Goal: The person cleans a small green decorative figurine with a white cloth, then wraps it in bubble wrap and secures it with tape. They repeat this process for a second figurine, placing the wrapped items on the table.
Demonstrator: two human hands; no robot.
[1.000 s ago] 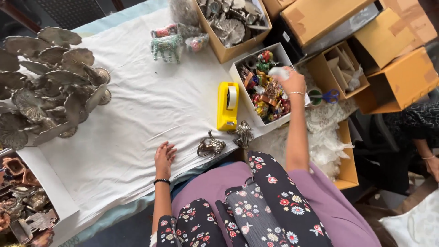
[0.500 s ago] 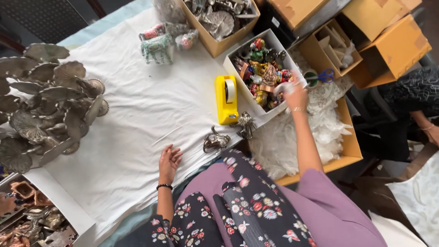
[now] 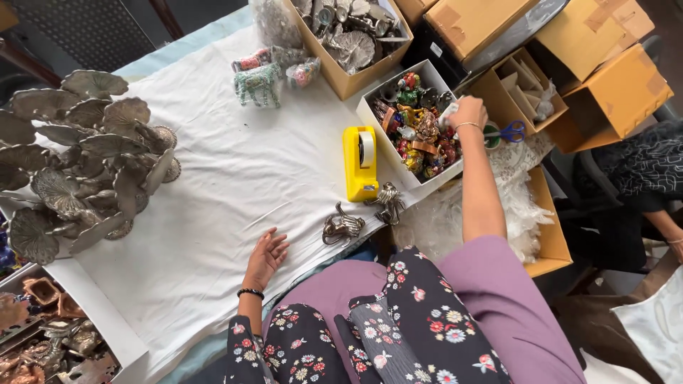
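Curled around a white scrap (image 3: 447,114) with the fingertips of the right hand (image 3: 467,114), right of centre in the upper half of the frame. Held just over the painted figurines (image 3: 420,128) packed tight in the white box (image 3: 370,114); impossible to tell whether touching them. Spread loose and flat on the white cloth (image 3: 213,185) with the left hand (image 3: 267,254), low and centre, holding nothing.

Just right of that flat hand, at the table's near edge: a small metal figurine (image 3: 343,227), and a second metal figurine (image 3: 388,202) beside it. Above those, a yellow tape dispenser (image 3: 361,163) alongside the white box. Right of the reaching hand, blue scissors (image 3: 509,132) at the rim of a cardboard box (image 3: 491,85). Below the forearm, a heap of clear wrapping (image 3: 445,217). Far left, a stack of metal leaf dishes (image 3: 85,156).

Likely trouble: snagging a painted piece on the way out of so crowded a box and chipping it or tipping it over the rim. Also possible: sweeping the second metal figurine off the table edge with the right forearm, given how close beneath the arm. Thin grip on the scrap, so easily dropped among the pieces. Scissor blades close to the wrist, worth minding.
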